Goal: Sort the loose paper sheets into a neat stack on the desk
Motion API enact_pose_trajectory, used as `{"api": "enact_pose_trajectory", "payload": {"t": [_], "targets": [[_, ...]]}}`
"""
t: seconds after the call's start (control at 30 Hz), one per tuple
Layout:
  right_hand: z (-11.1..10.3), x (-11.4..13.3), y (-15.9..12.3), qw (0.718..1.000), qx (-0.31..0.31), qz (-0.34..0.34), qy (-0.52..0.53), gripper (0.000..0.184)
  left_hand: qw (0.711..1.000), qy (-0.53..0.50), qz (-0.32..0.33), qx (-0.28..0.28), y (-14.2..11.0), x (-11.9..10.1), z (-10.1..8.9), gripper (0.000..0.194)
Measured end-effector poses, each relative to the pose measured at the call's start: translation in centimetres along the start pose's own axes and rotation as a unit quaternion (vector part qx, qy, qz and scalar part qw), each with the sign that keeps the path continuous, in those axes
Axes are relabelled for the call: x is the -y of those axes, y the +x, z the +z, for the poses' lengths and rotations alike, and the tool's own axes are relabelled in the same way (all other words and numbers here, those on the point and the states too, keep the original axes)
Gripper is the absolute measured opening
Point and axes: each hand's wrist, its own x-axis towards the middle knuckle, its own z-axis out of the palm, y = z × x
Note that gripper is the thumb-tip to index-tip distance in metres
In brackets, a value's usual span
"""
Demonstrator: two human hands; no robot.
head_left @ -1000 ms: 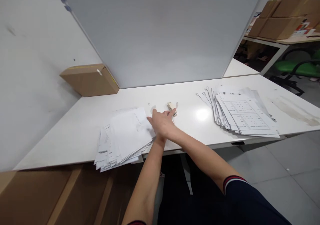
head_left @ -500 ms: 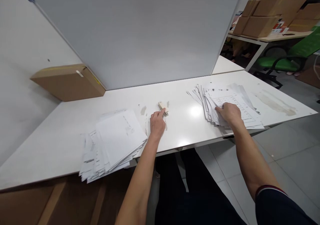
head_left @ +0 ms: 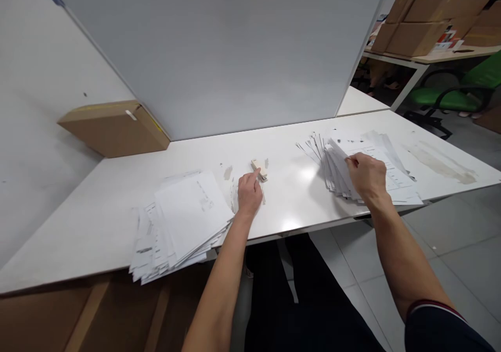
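A cream stapler (head_left: 257, 167) lies on the white table (head_left: 287, 195) near the middle. My left hand (head_left: 249, 193) rests just in front of it, index finger stretched out to its near end, the other fingers loosely bent; it does not grip the stapler. At the right, my right hand (head_left: 368, 176) pinches a sheet of paper (head_left: 347, 167) over a fanned pile of printed papers (head_left: 399, 177). The sheet's left part is raised off the pile and curls. To the left of my left hand is another uneven stack of papers (head_left: 191, 211), a mostly blank sheet on top.
A cardboard box (head_left: 117, 130) leans at the back left, against a large grey-white panel (head_left: 235, 55) behind the table. The left stack overhangs the front edge. Farther right are a second table with cardboard boxes (head_left: 417, 36) and a green chair (head_left: 454, 99).
My right hand has risen slightly, lifting the sheet's left part from the pile. My left hand stays beside the stapler. The whole view has shifted a little.
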Motion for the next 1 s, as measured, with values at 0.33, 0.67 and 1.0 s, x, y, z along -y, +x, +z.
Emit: {"api": "enact_pose_trajectory", "payload": {"t": [0.33,0.67,1.0], "targets": [[1.0,8.6,-2.7,0.788,0.164,0.105,0.584,0.034,0.775,-0.588,-0.208,0.108,0.5,-2.3,-2.2,0.063],[-1.4,6.6,-1.8,0.932,-0.026,0.016,0.361,0.024,0.772,-0.568,-0.286,0.015,0.6,-1.8,-1.4,0.03],[-3.1,8.0,-1.3,0.838,0.101,0.005,0.537,0.025,0.766,-0.578,-0.281,0.01,0.6,-2.0,-1.4,0.039]]}}
